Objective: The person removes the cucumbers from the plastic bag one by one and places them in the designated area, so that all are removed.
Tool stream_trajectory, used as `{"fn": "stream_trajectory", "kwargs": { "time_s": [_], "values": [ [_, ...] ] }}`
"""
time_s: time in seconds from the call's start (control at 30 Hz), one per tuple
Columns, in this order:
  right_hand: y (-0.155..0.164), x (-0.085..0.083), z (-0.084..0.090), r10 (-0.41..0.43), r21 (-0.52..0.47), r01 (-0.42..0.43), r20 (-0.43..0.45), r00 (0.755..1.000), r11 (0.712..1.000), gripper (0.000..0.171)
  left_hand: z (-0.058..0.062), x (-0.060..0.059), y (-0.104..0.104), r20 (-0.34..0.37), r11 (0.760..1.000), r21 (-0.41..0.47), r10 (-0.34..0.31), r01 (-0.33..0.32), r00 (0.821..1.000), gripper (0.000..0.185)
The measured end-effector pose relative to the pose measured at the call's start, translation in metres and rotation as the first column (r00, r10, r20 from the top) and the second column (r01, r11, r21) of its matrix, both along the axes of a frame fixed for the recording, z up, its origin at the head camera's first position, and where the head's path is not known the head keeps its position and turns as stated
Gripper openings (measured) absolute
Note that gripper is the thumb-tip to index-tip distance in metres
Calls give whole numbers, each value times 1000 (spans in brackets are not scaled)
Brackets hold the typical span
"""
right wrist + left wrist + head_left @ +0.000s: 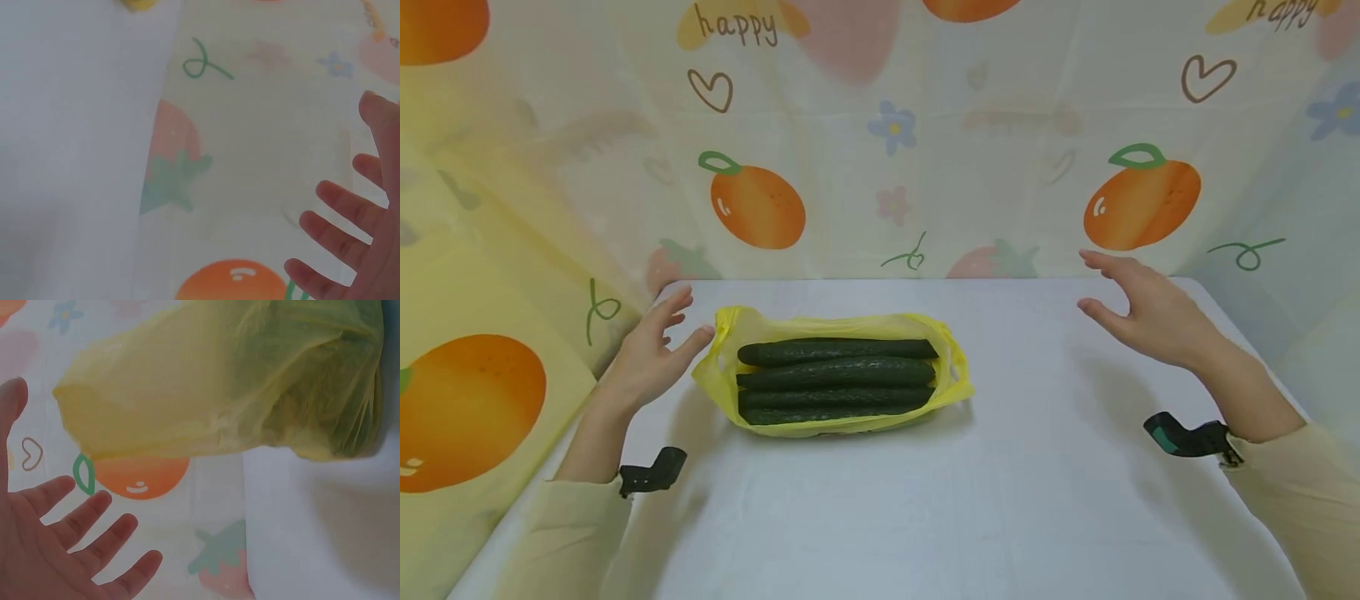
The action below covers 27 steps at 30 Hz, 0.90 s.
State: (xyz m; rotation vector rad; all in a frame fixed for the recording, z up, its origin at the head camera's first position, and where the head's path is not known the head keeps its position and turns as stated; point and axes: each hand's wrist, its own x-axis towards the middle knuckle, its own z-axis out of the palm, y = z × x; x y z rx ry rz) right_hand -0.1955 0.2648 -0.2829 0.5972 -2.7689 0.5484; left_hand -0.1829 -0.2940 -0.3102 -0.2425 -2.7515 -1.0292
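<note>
A yellow plastic bag (850, 429) lies on the table with its opening facing up. Inside it, several dark green cucumbers (842, 372) lie side by side, lengthwise from left to right. My left hand (651, 354) hovers by the bag's left end, fingers spread and holding nothing. In the left wrist view the bag's thin side (162, 394) shows beyond those fingers, apart from them. Well to the right of the bag, my right hand (1157, 312) is raised over the table, its fingers extended around nothing.
A white-covered table (925, 517) carries the bag left of its middle. Behind it and at both sides hangs a curtain (985, 192) printed with oranges, hearts and flowers. Each wrist wears a black strap mount (1187, 437).
</note>
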Motion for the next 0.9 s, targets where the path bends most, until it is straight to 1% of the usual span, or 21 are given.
{"fn": "stream_trajectory", "kwargs": {
  "time_s": [0.13,0.23,0.4,0.63,0.77,0.9],
  "values": [
    [-12,-2,1,21,-26,-21,-9,1000,999,61,-3,1,7,4,999,36,10,-10,1000,67],
    [-22,-3,1,35,-32,-35,-8,999,999,60,-5,1,11,-2,999,48,20,-20,1000,67],
    [-37,-4,0,62,-21,-62,-14,998,998,59,-7,1,18,-33,997,36,76,-75,997,64],
    [-52,-5,-5,83,-47,-85,-39,996,995,57,-7,3,23,-46,983,18,184,-183,982,55],
    [-59,-4,-8,99,-50,-102,-49,994,994,57,-8,2,24,-69,975,-2,220,-220,973,48],
    [-66,-4,-10,121,-58,-125,-67,990,990,56,-7,0,25,-103,971,-26,232,-236,967,42]
  ]
}}
